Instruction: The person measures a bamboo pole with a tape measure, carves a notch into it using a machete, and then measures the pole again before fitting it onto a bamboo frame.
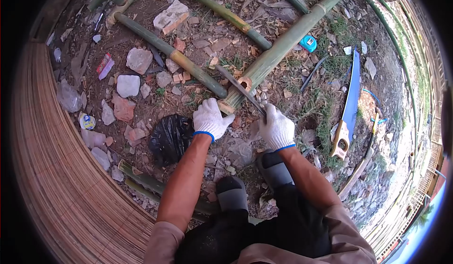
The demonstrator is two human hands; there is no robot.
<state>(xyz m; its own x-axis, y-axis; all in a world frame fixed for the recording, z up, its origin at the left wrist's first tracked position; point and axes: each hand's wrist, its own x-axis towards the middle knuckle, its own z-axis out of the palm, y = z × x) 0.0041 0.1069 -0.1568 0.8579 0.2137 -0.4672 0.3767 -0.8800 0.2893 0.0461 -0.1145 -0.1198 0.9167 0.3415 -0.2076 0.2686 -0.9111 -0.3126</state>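
A thick green bamboo pole (285, 42) runs from the upper right down to its cut end at the centre, where a hole is cut in its upper side. My left hand (210, 118), in a white glove with a blue cuff, rests at that end with its fingers against the pole and its thumb out to the right. In my right hand (276, 126), also gloved, is the lower end of a long narrow blade (241, 90), which lies across the pole over the hole. The tip of a thinner bamboo pole (181, 63) ends just left of the thick one.
A blue handsaw (349, 106) with a wooden handle lies at the right, below a teal tape measure (308, 43). Bricks, stones (128, 86) and a black plastic bag (170, 140) are on the left. Slatted bamboo (71, 160) curves along the left edge.
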